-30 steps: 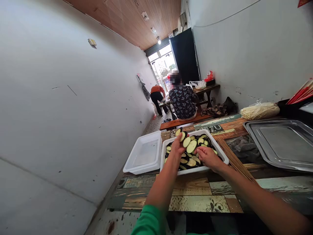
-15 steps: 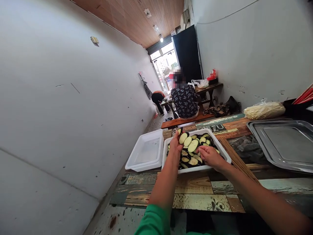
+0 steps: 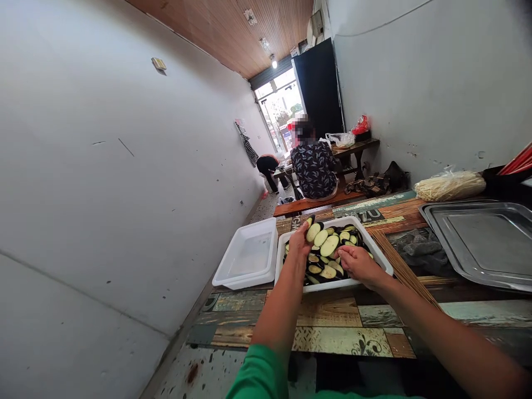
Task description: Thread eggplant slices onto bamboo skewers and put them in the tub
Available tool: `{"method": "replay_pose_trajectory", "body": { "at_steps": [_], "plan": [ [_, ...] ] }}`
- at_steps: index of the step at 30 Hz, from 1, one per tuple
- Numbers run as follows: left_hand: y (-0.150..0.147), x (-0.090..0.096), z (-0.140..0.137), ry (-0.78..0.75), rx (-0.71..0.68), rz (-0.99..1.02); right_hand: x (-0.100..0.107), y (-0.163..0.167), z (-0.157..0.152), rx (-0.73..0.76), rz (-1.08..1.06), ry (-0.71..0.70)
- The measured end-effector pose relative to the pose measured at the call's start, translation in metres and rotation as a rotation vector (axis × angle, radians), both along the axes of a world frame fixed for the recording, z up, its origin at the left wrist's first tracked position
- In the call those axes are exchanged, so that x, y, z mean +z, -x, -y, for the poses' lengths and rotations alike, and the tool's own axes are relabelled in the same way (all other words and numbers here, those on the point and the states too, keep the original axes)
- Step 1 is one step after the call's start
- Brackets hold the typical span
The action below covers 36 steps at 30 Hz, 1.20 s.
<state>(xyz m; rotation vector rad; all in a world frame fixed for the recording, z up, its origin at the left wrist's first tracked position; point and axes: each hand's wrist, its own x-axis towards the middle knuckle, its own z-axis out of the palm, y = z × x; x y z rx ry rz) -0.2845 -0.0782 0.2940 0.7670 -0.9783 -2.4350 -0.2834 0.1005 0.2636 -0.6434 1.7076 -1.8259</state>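
A white tray (image 3: 286, 277) in front of me is full of oval eggplant slices (image 3: 328, 271) with dark skin and pale flesh. Over its left part, my left hand (image 3: 299, 243) has its fingers closed around an eggplant slice at the end of a short row of slices (image 3: 330, 245). At the other end of that row, my right hand (image 3: 353, 261) is closed in a pinch. The slices line up as if on a skewer, though the stick itself is mostly hidden by them and by my fingers.
Bamboo skewers (image 3: 405, 271) lie along the tray's right side. Left of it stands another white tray (image 3: 245, 260). Further right are a dark plastic bag (image 3: 421, 249), metal trays (image 3: 482, 238) and a bagged bundle of sticks (image 3: 451, 185). A person (image 3: 313, 169) sits on a bench beyond; another bends down farther off.
Both hands stay over the tray almost in place. The row of slices and my left hand have shifted very slightly to the right.
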Motion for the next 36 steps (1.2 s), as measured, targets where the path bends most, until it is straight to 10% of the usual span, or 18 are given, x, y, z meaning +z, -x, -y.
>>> {"method": "replay_pose_trajectory", "body": {
  "at_steps": [13, 19, 27, 32, 36],
  "plan": [
    [-0.009, 0.006, -0.015, 0.029, -0.357, -0.069, 0.002, 0.001, 0.001, -0.025, 0.092, 0.102],
    [-0.01, 0.008, -0.005, 0.13, -0.086, -0.172, 0.002, 0.002, 0.0, -0.055, 0.028, 0.035],
    [-0.069, 0.036, 0.126, 0.344, 0.193, -0.053, -0.004, 0.008, -0.005, -0.046, -0.038, 0.025],
    [-0.097, 0.017, 0.2, 0.383, 0.183, 0.326, 0.003, 0.007, -0.009, 0.003, -0.046, -0.021],
    [-0.108, -0.004, 0.229, 0.78, 0.138, 0.626, 0.004, 0.007, -0.01, 0.031, -0.049, -0.029]
  ]
}}
